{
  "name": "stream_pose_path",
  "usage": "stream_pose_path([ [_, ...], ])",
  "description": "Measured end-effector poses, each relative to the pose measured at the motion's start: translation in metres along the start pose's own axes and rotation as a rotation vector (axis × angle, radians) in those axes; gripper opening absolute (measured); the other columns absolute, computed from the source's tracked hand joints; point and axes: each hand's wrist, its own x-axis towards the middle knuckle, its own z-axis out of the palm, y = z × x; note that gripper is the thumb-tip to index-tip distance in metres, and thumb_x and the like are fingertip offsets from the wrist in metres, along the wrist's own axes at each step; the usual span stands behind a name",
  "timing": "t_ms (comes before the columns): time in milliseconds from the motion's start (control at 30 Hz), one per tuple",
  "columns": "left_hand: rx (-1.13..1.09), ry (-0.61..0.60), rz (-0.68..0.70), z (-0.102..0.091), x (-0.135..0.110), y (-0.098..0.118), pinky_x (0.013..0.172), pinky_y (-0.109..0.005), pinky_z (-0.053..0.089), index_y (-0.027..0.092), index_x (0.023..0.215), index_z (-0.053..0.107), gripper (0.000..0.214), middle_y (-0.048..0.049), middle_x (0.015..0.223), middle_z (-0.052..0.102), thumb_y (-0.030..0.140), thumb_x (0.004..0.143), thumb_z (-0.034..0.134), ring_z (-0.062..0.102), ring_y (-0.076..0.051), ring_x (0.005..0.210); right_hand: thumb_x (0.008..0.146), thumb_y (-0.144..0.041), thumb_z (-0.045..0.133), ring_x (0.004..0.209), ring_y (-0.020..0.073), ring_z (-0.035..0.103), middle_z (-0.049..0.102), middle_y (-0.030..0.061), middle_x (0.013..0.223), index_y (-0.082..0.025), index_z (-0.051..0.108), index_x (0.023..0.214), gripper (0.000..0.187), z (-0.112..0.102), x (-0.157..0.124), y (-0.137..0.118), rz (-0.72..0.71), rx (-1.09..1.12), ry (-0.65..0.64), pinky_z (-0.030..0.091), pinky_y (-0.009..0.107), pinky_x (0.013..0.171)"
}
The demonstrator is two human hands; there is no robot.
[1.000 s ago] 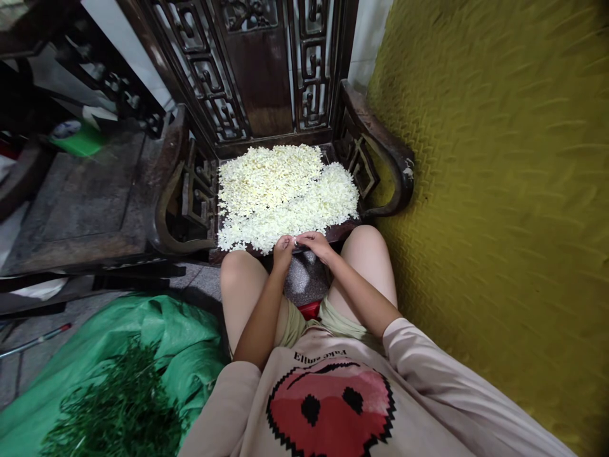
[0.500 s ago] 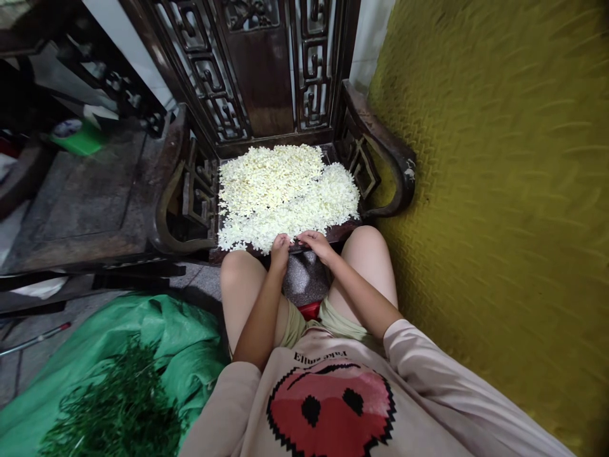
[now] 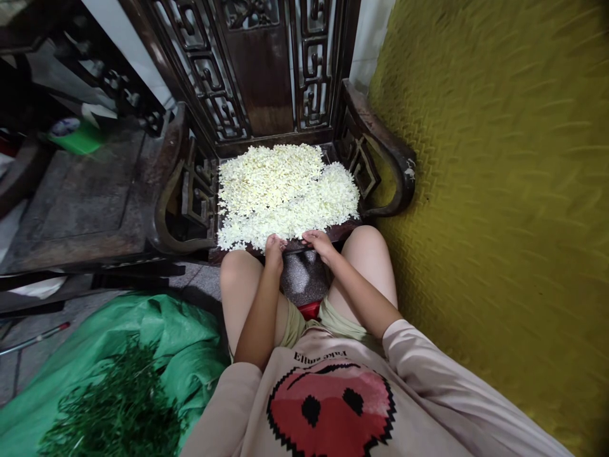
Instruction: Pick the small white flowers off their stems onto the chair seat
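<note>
Small white blossoms [image 3: 328, 197] lie heaped over the seat of a dark carved wooden chair [image 3: 266, 82]. The back part of the heap looks creamier, the front and right part whiter. At the front edge of the seat, my left hand [image 3: 275, 251] is closed with its fingertips pinched by the nearest blossoms. A small gap away, my right hand [image 3: 318, 242] also pinches, thumb against fingers, at the heap's front edge. Whatever is between the fingers of either hand is too small to make out.
Green sacking [image 3: 190, 330] with a pile of leafy green sprigs [image 3: 118, 400] lies at lower left. A wooden seat [image 3: 90, 197] with a green tape-like roll [image 3: 78, 136] stands left. Curved chair arms flank the blossoms. A yellow textured sheet [image 3: 495, 190] rises on the right.
My hands have moved slightly apart: the left a little to the left, the right a little to the right. The blossom heap looks the same.
</note>
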Motion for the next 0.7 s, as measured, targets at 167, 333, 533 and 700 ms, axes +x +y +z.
stream_pose_path([
  [167,-0.011,0.093,0.046,-0.01,0.009,0.003,0.055,-0.019,0.036,0.02,0.079,0.044,0.029,0.0018,0.068,0.05,0.044,0.068,0.054,0.054,-0.008,0.061,0.058,-0.034,0.066,0.065,0.0132,0.058,0.063,-0.0011,0.064,-0.018,0.061,0.069,0.021,-0.003,0.001,-0.004,-0.016,0.012,0.033,0.037,0.024,0.061],
  [333,-0.025,-0.067,0.084,-0.002,0.004,0.001,0.068,-0.024,0.042,0.019,0.093,0.049,0.037,-0.0081,0.092,0.06,0.05,0.073,0.052,0.058,-0.013,0.081,0.055,-0.033,0.067,0.063,0.0122,0.056,0.062,-0.0009,0.062,-0.017,0.061,0.068,0.021,0.002,-0.005,-0.003,0.005,-0.022,-0.015,0.037,0.024,0.062],
  [533,0.257,-0.176,0.239,0.004,-0.011,-0.002,0.076,-0.028,0.042,0.02,0.095,0.059,0.033,-0.0061,0.093,0.058,0.034,0.066,0.065,0.055,-0.015,0.082,0.055,-0.028,0.066,0.057,0.0103,0.053,0.06,-0.0018,0.057,-0.016,0.062,0.064,0.016,0.003,-0.007,-0.003,0.043,-0.05,0.004,0.039,0.025,0.064],
  [700,0.477,-0.22,0.482,0.003,-0.02,-0.002,0.076,-0.029,0.041,0.021,0.077,0.065,0.013,-0.0031,0.078,0.057,0.027,0.065,0.064,0.052,-0.016,0.073,0.056,-0.027,0.066,0.06,0.0111,0.054,0.062,-0.0007,0.059,-0.017,0.066,0.065,0.014,0.002,-0.009,-0.005,0.043,-0.034,-0.055,0.039,0.024,0.063],
])
